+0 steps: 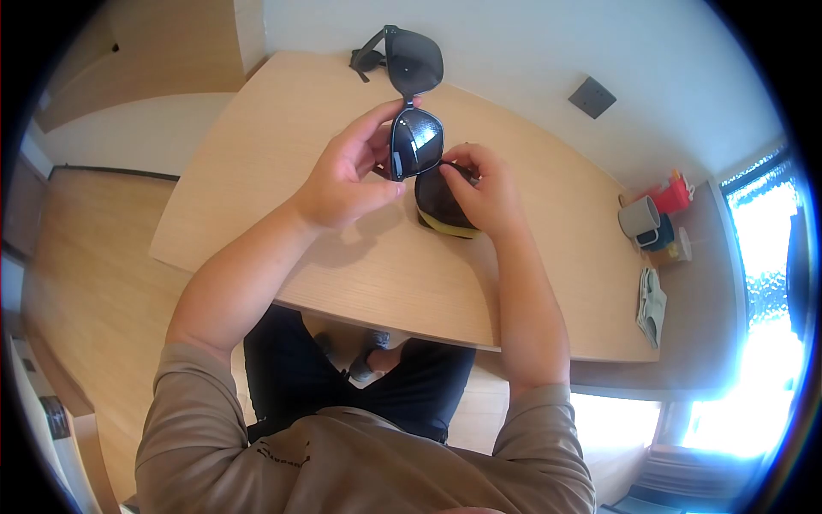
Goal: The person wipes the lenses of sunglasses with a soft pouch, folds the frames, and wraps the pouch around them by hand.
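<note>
A pair of black sunglasses (419, 144) is raised over the table, its two dark lenses one above the other and one temple reaching out to the left at the top. My left hand (347, 171) is closed around the lower lens end, thumb in front and fingers behind. Beside it, my right hand (481, 184) pinches the upper edge of a dark pouch-like thing (441, 201) with a yellow lower edge. Its exact kind is hard to make out. The lower lens reflects bright light and sits close to the pouch-like thing.
The pale wooden table (248, 163) has a curved edge along the wall. To the right are a grey mug (639, 218), a red container (672, 195) and a folded paper or cloth (651, 307). A dark socket plate (592, 98) is on the wall. A bright window stands at far right.
</note>
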{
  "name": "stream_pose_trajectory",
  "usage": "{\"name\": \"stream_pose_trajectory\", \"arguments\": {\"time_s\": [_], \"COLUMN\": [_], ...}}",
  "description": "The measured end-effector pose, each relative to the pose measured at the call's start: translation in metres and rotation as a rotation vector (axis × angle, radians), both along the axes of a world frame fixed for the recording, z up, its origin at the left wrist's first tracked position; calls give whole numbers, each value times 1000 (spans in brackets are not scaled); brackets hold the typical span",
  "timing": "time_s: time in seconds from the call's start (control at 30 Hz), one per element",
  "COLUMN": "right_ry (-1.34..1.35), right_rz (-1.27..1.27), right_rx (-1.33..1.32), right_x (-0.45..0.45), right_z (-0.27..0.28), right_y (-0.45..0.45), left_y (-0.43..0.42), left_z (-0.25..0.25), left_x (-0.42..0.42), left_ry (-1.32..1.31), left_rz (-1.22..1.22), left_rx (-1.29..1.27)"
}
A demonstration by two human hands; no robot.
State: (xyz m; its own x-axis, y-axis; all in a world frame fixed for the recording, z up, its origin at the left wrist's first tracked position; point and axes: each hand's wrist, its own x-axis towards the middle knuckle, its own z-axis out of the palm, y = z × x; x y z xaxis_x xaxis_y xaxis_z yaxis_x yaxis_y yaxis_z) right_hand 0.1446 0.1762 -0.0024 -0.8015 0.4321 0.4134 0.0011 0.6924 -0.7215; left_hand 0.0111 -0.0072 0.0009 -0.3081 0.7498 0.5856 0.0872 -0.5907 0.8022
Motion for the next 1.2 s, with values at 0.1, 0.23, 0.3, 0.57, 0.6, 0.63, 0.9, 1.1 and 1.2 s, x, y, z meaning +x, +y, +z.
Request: {"name": "stream_pose_trajectory", "arguments": {"time_s": [0.1,0.23,0.3,0.57,0.6,0.63,0.9,1.1,1.2], "right_ry": [-160,-316,-359,-482,-483,-441,-164,203,357], "right_rz": [-46,-67,-88,-169,-167,-156,-54,44,191], "right_rx": [61,37,74,98,95,92,70,-157,-285], "right_x": [2,3,3,6,5,5,2,2,9], "right_z": [3,7,7,15,15,15,10,3,7], "right_y": [1,-2,-2,-5,-5,-5,-7,1,4], "left_y": [1,0,1,1,1,1,2,4,6], "left_z": [0,1,1,0,0,0,-3,1,0], "left_x": [0,0,0,-1,-2,-2,-4,-6,-5], "left_ry": [4,0,-4,0,3,5,1,-39,-19], "left_rz": [2,3,1,8,8,6,11,8,18], "left_rx": [1,0,3,9,8,7,30,23,28]}}
